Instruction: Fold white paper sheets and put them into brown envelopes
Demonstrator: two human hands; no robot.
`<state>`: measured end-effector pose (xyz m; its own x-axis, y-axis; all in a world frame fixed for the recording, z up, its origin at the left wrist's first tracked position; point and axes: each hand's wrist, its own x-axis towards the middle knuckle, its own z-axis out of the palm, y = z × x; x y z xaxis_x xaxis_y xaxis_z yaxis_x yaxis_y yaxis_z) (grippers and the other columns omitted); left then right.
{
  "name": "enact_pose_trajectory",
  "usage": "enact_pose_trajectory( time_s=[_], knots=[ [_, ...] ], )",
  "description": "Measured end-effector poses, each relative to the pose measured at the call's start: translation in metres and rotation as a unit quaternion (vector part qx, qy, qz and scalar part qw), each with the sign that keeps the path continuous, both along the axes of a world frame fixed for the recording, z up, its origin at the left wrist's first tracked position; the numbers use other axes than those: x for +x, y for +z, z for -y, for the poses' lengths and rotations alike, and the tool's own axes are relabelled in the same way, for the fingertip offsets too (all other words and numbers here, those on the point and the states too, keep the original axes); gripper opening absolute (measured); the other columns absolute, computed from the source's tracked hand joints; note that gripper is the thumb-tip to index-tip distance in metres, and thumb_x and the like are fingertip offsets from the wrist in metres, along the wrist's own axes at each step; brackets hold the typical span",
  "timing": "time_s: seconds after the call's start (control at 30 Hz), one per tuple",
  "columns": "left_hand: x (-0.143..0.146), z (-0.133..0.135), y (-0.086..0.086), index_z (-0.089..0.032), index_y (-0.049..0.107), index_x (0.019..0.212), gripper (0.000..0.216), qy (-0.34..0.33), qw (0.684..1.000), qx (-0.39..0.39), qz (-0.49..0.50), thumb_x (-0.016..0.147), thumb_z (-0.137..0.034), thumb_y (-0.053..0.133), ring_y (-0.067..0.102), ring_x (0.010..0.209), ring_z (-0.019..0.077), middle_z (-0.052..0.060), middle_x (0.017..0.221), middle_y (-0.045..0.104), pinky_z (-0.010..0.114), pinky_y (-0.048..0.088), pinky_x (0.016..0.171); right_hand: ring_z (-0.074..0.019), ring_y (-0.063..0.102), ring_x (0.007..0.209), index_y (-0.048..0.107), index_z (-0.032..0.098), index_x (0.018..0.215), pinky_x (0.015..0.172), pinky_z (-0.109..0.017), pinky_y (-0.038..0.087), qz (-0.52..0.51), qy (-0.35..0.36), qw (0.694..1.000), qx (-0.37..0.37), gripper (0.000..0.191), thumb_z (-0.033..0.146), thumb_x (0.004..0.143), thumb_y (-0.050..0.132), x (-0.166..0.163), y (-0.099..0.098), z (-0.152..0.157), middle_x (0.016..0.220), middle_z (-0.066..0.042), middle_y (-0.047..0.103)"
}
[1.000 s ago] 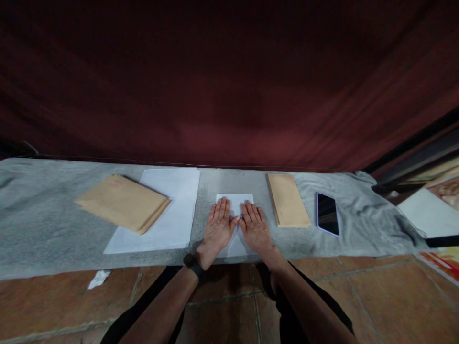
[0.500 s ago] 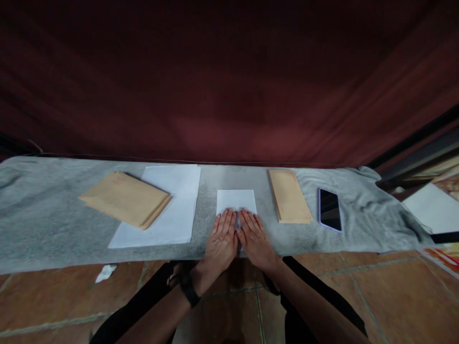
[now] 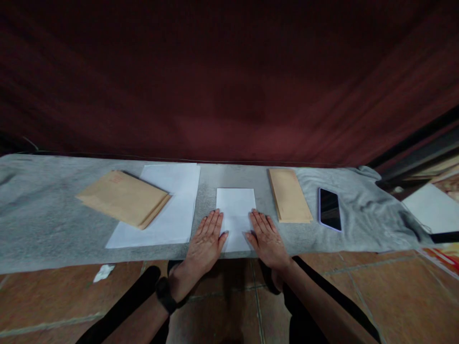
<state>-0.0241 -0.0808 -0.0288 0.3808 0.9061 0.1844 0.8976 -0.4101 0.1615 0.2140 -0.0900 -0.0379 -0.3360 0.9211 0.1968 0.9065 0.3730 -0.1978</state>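
A folded sheet of white paper [image 3: 235,205] lies flat in the middle of the cloth-covered surface, a crease running across it. My left hand [image 3: 208,239] rests flat over its left edge, fingers stretched out and thumb on the paper. Over the right edge lies my right hand [image 3: 264,235], also flat, with its thumb on the sheet. Neither hand grips anything. To the left, a stack of brown envelopes [image 3: 124,198] sits askew on larger white sheets [image 3: 175,215]. Right of my hands is a smaller pile of brown envelopes [image 3: 289,196].
A phone in a purple case [image 3: 329,209] lies on the grey cloth [image 3: 53,210] farther right. Behind the surface hangs a dark red curtain [image 3: 229,95]. A scrap of white paper [image 3: 103,273] is on the tiled floor. White board-like material [image 3: 433,210] stands at the far right.
My hands have slid apart from the middle of the folded paper out to its left and right edges, uncovering its centre. The envelopes and phone have stayed put.
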Motion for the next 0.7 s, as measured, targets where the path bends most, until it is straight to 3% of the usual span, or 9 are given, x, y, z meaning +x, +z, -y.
enact_pose_trajectory(
  time_s=[0.13,0.27,0.5,0.7],
  knots=[
    [0.008,-0.015,0.014,-0.008,0.045,0.149,0.055,0.018,1.000,0.010,0.015,0.104,-0.036,0.030,0.034,0.150,0.0269,0.016,0.156,0.046,0.050,0.028,0.125,-0.0257,0.039,0.147,0.043,0.011,0.153,0.123,-0.049,0.028,-0.029,-0.033,0.999,-0.005,0.052,0.035,0.107,0.033,0.000,0.009,-0.018,0.155,-0.014,0.047],
    [0.037,-0.047,0.022,-0.006,0.043,0.150,0.054,0.004,0.999,0.014,0.044,0.103,-0.029,0.028,0.028,0.153,0.0254,0.017,0.159,0.041,0.047,0.028,0.125,-0.0240,0.038,0.148,0.046,0.010,0.150,0.121,-0.046,0.032,-0.063,-0.052,0.997,0.005,0.053,0.035,0.108,0.027,-0.018,0.018,-0.054,0.155,-0.013,0.047],
    [0.058,-0.074,-0.004,-0.002,0.040,0.151,0.058,0.003,1.000,-0.006,0.009,0.096,-0.014,0.026,0.027,0.153,0.0261,0.020,0.159,0.040,0.049,0.025,0.125,-0.0237,0.035,0.149,0.043,0.015,0.153,0.123,-0.047,0.028,-0.041,-0.055,0.998,-0.008,0.052,0.037,0.109,0.025,-0.053,0.000,-0.080,0.159,-0.010,0.043],
    [0.038,-0.070,-0.008,-0.009,0.034,0.156,0.059,0.045,0.999,0.009,0.025,0.101,-0.029,0.029,0.027,0.153,0.0247,0.017,0.160,0.039,0.047,0.026,0.125,-0.0268,0.034,0.150,0.036,0.014,0.156,0.121,-0.051,0.028,-0.033,-0.067,0.997,0.027,0.056,0.041,0.108,0.030,-0.038,-0.011,-0.073,0.161,-0.014,0.037]
  ],
)
